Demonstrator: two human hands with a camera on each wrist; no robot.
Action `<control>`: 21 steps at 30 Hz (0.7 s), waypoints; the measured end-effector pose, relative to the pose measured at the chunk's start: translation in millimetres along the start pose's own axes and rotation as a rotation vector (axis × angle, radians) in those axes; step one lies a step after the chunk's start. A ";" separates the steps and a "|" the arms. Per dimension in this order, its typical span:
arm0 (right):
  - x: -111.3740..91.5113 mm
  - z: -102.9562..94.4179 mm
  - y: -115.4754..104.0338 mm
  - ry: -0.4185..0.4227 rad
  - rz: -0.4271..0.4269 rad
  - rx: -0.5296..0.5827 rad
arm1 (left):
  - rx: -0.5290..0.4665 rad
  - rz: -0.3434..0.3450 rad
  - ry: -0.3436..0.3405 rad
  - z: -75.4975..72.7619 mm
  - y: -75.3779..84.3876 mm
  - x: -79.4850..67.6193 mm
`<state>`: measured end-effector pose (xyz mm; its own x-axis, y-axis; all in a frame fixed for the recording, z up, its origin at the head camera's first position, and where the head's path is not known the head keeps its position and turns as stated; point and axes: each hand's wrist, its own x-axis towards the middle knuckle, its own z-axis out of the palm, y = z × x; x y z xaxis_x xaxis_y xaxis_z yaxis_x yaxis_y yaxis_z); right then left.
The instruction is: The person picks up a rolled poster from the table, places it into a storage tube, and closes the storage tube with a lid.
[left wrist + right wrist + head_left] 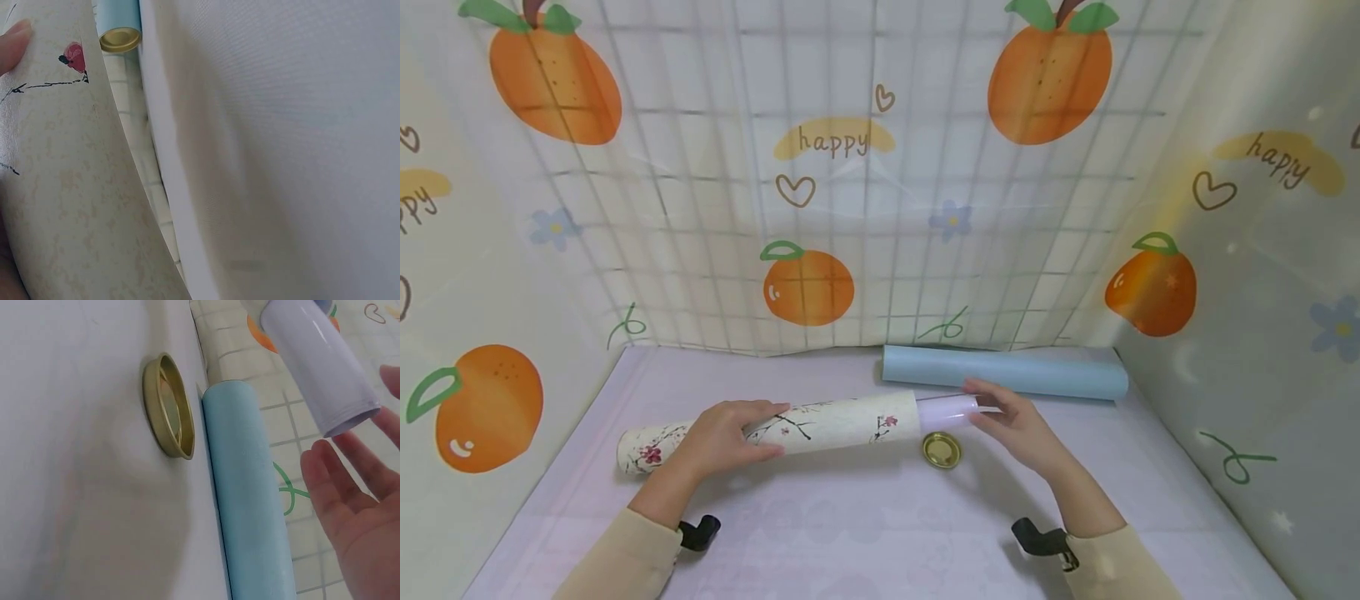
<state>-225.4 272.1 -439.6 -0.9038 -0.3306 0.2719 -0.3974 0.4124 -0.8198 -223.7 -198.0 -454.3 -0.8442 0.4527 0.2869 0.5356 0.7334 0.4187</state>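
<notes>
A cream cardboard tube (842, 423) with a plum-blossom print lies slanted across the middle of the table in the head view. Over its left half, my left hand (718, 437) grips it with thumb and fingers spread around the side. From the tube's right end sticks a pale, glossy paper roll (946, 412). My right hand (1021, 427) is at that roll's free end, its fingers loosely extended near the rim (353, 425); whether they touch it is hard to tell. Just below the roll, a gold metal lid (942, 450) lies on the table.
A light blue tube (1003, 372) lies along the back right of the table, behind the right hand. A gold cap (120, 39) closes its end in the left wrist view. Printed curtains (857, 192) with oranges enclose the back and sides of the pale table (850, 533).
</notes>
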 end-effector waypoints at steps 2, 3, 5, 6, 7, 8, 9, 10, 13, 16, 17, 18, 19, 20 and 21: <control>-0.1 -0.4 -0.7 0.003 0.016 0.004 | -0.004 -0.002 0.002 0.0 -0.2 0.1; 0.0 -0.4 -0.8 0.006 0.019 0.004 | -0.004 -0.004 0.003 0.2 -0.3 0.1; -0.1 -0.2 -1.0 0.014 0.027 -0.001 | -0.003 -0.005 0.006 0.4 -0.4 0.2; -0.1 0.0 -1.0 0.016 0.031 0.000 | -0.004 -0.001 0.008 0.5 -0.6 0.1; -0.1 0.4 -1.0 0.019 0.034 -0.001 | 0.000 0.001 0.008 0.8 -0.8 0.0; -0.3 0.7 -1.0 0.020 0.036 0.001 | 0.004 0.003 0.006 0.7 -0.5 -0.1; -0.5 0.9 -1.0 0.020 0.041 0.003 | 0.007 0.006 0.005 0.6 -0.3 -0.3; -0.8 1.0 -1.1 0.019 0.046 0.010 | 0.009 0.008 0.004 0.5 -0.1 -0.4; -1.4 1.1 -0.5 0.017 0.050 0.032 | 0.010 0.013 0.005 0.4 0.0 -0.7; -1.6 1.5 0.7 0.024 0.048 0.042 | 0.002 0.015 0.009 0.5 -0.1 -0.8; -1.5 1.8 1.1 0.028 0.046 0.043 | 0.000 0.017 0.011 0.6 -0.3 -0.8; -1.4 2.1 1.4 0.029 0.044 0.041 | -0.001 0.019 0.013 0.7 -0.4 -0.8; -1.2 2.6 1.6 0.031 0.043 0.040 | -0.002 0.021 0.015 0.7 -0.6 -0.7; -0.8 3.1 1.8 0.031 0.043 0.043 | -0.002 0.022 0.016 0.8 -0.7 -0.6; -0.4 3.7 1.8 0.030 0.042 0.046 | -0.001 0.023 0.017 0.9 -0.9 -0.5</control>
<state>-225.1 269.9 -443.1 -0.9243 -0.2879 0.2507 -0.3515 0.3854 -0.8532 -223.8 -198.4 -455.6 -0.8310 0.4612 0.3110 0.5552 0.7220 0.4130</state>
